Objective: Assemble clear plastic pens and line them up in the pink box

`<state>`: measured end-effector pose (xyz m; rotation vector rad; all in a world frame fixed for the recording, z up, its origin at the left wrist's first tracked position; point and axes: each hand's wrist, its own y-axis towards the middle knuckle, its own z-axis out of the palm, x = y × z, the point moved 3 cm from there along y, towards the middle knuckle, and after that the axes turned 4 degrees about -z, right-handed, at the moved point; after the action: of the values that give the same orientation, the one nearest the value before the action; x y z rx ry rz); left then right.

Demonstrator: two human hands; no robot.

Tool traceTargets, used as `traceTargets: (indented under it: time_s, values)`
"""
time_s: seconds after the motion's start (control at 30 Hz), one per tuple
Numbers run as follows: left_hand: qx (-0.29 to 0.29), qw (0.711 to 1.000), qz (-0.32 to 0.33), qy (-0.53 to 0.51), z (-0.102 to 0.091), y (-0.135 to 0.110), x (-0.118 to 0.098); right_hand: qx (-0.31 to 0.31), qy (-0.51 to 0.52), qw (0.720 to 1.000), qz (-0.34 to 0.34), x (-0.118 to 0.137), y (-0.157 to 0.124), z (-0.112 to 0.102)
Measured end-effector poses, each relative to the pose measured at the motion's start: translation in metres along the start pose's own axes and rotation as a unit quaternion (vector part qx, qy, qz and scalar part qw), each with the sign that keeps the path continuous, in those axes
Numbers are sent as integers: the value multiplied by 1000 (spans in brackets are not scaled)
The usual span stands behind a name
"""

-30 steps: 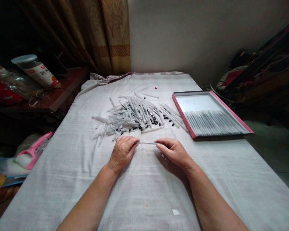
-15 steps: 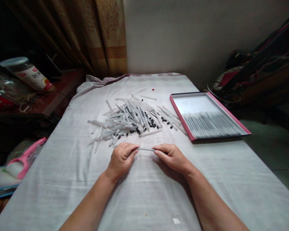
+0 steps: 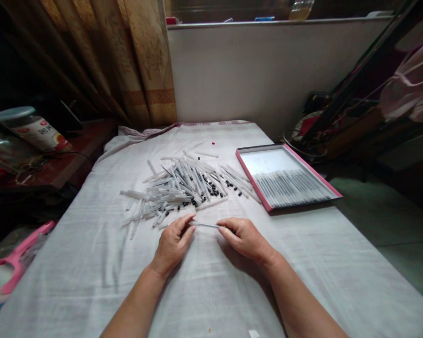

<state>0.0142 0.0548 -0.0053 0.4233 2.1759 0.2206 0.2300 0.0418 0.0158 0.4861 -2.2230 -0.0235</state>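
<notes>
A slim translucent pen lies level between my two hands, above the cloth. My right hand pinches its right end between thumb and fingers. At the other end, the thumb and forefinger of my left hand are loosely round the tip, a small gap showing between them. Just beyond the hands spreads a heap of clear pen barrels and caps, with dark thin refills among them. Small black plugs are scattered along its right side. To the right, a shallow pink-edged box holds a row of pens.
A pale cloth covers the table. A tiny red piece lies behind the heap and a white scrap at the near edge. On the left are a lidded jar on a side table and pink-handled scissors.
The view has tilted up and shifted right, bringing a window ledge into sight. My left finger and thumb have parted slightly at the pen's end; more of the pen shows.
</notes>
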Motion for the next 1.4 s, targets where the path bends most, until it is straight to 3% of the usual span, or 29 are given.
traceTargets:
  time_s: [0.07,0.13,0.23,0.33,0.43,0.53,0.63,0.87,1.03,1.27,1.4]
  values:
    - [-4,999,-28,-21,0,0,4,-83,-19,996,-5,-6,-3,-18]
    - [0,999,-34,-28,-1,-1,5,-205,-44,978,6,-21,-8,-52]
    - [15,1000,-7,2,-1,-1,3,-367,-157,913,85,-61,-20,-119]
    - [25,998,31,46,0,-1,-1,-403,-277,830,268,-110,-33,-180]
    - [25,996,49,65,1,1,-2,-334,-322,795,392,-147,-38,-211]
    - [20,996,51,67,2,2,-1,-275,-354,773,448,-163,-36,-219]
    - [19,996,55,67,1,2,-1,-251,-376,764,461,-168,-31,-220]
    - [22,996,64,66,0,2,-3,-182,-393,774,462,-173,-26,-220]
    - [22,996,62,67,0,2,-2,-174,-434,775,425,-172,-27,-219]
    - [21,996,60,66,0,2,-1,-134,-429,769,455,-176,-23,-226]
    - [21,996,58,70,0,3,-1,-127,-420,781,444,-181,-19,-229]
